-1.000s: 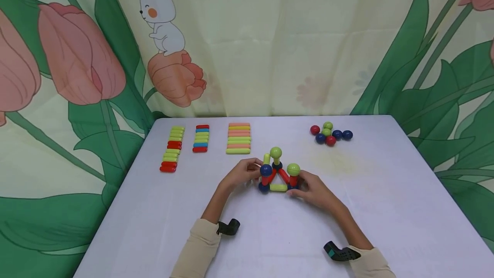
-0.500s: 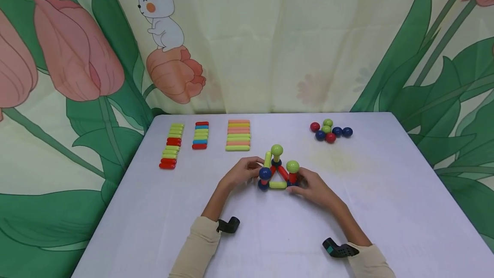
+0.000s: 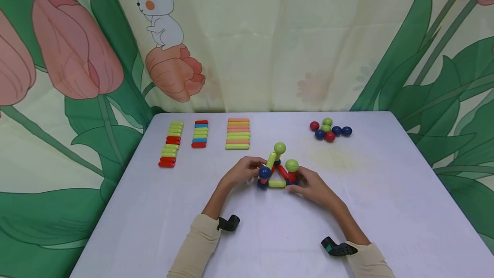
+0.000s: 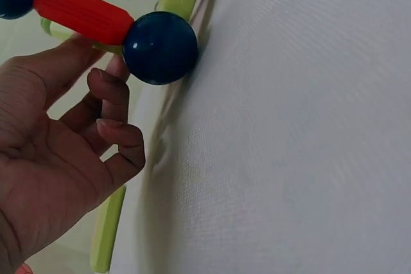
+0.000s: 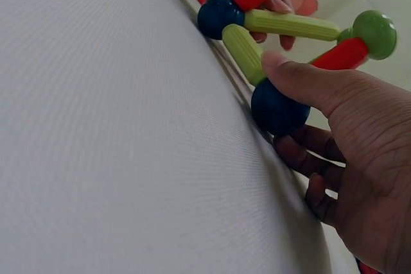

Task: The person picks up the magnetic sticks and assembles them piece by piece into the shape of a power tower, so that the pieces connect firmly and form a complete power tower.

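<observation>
A three-cornered frame of toy building sticks and balls stands mid-table, with dark blue balls at its base corners. My left hand (image 3: 243,172) is at its left side and pinches a light green stick (image 5: 292,24), which leans toward the back green ball (image 3: 279,148). Close in front of those fingers is a red stick (image 4: 83,12) topped by a blue ball (image 3: 264,172). At the right corner, my right hand (image 3: 314,188) grips the base blue ball (image 5: 280,107), thumb over the front green stick (image 5: 243,54). Above it, another red stick (image 5: 340,54) carries a green ball (image 3: 292,165).
Toward the back left lie three rows of sticks: a red-and-green row (image 3: 171,145), a shorter row with blue (image 3: 200,134) and an orange, yellow and green row (image 3: 237,134). Several loose balls (image 3: 326,128) cluster at the back right. A printed curtain (image 3: 251,42) hangs behind the table (image 3: 285,243).
The light green stick at my left hand has tipped from upright toward the right, its top now near the back green ball. My right hand keeps its hold on the corner.
</observation>
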Demonstrator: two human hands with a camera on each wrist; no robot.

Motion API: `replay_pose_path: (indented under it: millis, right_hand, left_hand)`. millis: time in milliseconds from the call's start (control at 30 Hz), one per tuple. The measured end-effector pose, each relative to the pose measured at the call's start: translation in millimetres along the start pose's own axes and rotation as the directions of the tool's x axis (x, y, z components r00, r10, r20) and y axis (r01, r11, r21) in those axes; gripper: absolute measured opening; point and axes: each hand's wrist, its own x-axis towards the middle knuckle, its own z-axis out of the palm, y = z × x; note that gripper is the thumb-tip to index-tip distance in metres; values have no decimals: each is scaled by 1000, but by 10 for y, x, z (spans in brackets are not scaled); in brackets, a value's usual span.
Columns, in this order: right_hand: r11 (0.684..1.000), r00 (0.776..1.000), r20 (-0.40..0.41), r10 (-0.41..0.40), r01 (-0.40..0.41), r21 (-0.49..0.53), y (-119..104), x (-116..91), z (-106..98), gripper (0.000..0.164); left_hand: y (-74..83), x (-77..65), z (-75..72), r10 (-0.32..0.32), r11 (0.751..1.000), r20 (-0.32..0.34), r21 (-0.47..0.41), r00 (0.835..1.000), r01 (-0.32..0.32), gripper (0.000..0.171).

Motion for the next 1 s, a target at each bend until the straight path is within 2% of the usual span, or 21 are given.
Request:
replay_pose_path:
  millis: [133,333,433,567,667,767,867,1000]
  right_hand:
    - [1000,1000,1,10,-10,5,4,2,0,67]
    - [1000,1000,-6,19,-19,-2,6,12,-7,69]
    - [1000,1000,-5,20,-20,-6,8,13,-5,69]
    - [1000,1000,-6,24,-24,4,9,3,1,68]
    - [1000,1000,-9,20,-20,15,20,-1,16,67]
    - [1000,1000,-6,10,-10,16,38,0,42,67]
    - [1000,1000,-7,0,0,12,50,-3,61,67]
    - [1000,1000,-25,-12,12,4,38,-7,52,65]
  left_hand:
    - [12,2,0,-9,1000,-2,-4,1000,9,30]
    - [22,51,-9,36,999,-13,18,999,-36,27]
    - [41,101,-13,59,998,-58,7,997,-59,28]
    - [120,210,-30,136,990,-129,-24,982,-140,43]
    - [214,283,-64,240,971,-109,11,965,-240,54]
    - [295,325,-97,337,938,-31,100,941,-333,61]
    - [360,338,-107,395,899,32,193,918,-394,60]
    - [412,344,-92,429,865,36,271,903,-422,52]
